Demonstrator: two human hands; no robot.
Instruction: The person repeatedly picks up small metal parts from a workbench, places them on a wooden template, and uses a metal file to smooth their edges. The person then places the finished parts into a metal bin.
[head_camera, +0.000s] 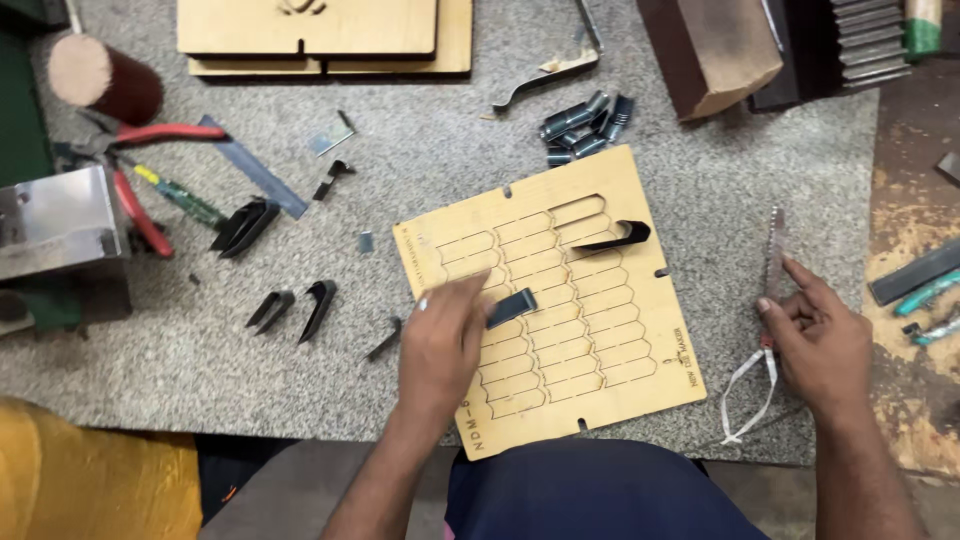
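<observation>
The left hand's fingers pinch a short bent dark metal strip, holding it over the cut slots of a flat wooden die board lying on the grey desk. Another bent strip stands in the board's upper slots. The right hand's fingers grip a thin saw-like blade upright beside the board's right edge.

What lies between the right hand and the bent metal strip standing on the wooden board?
Nothing visible. Between the right hand and the bent metal strip lies only bare wooden board and grey mat.
</observation>
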